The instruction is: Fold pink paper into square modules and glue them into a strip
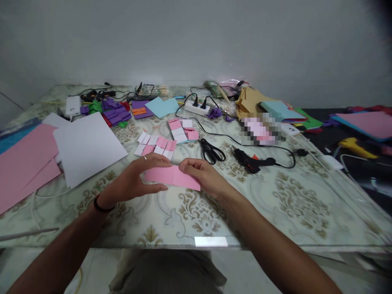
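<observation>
A: Hand poses?
B: Both forearms come in from the near edge of the worktop (245, 212) and angle inward, hands facing each other near the middle. Left hand (131, 179) has its thumb nearest, the other fingers reaching right on the far side. Right hand (206, 174) reaches left, fingers curled.

A: Finger state?
B: Left fingers spread, wide gap to the thumb, bracketing the left end of the pink strip (172, 175). Can't tell if they touch it. Right fingers pinched on the strip's far edge, toward its right end.

A: Strip location?
B: Between the hands, on the near side of the folded pieces. Can't tell if it touches the worktop.

A: Counts?
B: One strip in hand. Two groups of pink-and-white folded pieces (156, 145), one farther and to the right; individual pieces overlap, no reliable count. One pair of black scissors (212, 150), right of those. One black glue gun (249, 161), right of the scissors. One white power strip (191, 108) on the far side, two black plugs in it.

A: Left side?
B: One white sheet (92, 143) on top, depth unclear. At least two pink sheets (27, 159) left of it. One dark bracelet (102, 207) on the left wrist.
</observation>
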Demonstrator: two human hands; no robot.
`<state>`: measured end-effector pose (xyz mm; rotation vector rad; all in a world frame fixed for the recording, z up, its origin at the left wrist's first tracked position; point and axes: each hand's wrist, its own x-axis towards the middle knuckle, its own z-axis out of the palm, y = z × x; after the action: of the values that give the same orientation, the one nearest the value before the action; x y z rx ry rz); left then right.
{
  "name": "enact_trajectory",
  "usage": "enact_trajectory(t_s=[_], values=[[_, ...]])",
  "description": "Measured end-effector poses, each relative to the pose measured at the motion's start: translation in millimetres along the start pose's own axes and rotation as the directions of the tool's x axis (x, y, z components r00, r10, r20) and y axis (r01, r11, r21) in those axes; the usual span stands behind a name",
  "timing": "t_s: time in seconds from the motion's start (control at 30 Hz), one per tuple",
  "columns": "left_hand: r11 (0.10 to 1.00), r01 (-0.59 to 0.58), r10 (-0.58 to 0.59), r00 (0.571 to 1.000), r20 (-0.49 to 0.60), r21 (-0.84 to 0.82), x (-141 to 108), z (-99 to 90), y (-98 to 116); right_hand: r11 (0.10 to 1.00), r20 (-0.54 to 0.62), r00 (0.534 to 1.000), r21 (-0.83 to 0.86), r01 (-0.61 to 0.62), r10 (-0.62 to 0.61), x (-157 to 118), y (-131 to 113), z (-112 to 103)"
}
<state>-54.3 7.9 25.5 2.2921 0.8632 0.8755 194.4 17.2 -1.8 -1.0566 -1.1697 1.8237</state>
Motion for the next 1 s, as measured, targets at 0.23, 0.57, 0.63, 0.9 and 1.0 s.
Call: enact_trajectory(t_s=[0.23, 0.57, 0.63, 0.9, 1.0], values=[[0.995, 0.073, -0.077, 0.995, -0.059, -0.07, 1, 2.4, 2, 0.999, -0.001, 0.999, -0.006, 0.034, -0.034, 0, 0, 3], [0.995, 0.085, -0.084, 0.996, 0.03, -0.044, 3, 2.7, 6, 0.888, -0.181, 0.953, 0.353, 0.293, -0.242, 1, -12, 0], [0.997, 0.073, -0.074, 0.996, 0.057, 0.01, 3, 5.7, 6, 0.885, -0.179, 0.947, 0.343, 0.314, -0.266, -1, -12, 0], [0.996, 0.067, -0.071, 0.994, 0.083, 0.052, 0, 7.4, 2, 0.845, -0.169, 0.933, 0.396, 0.359, -0.317, -17, -25, 3], [0.997, 0.05, -0.056, 0.993, 0.102, 0.061, 0, 7.9, 1, 0.838, -0.171, 0.921, 0.381, 0.39, -0.351, -24, -33, 2]])
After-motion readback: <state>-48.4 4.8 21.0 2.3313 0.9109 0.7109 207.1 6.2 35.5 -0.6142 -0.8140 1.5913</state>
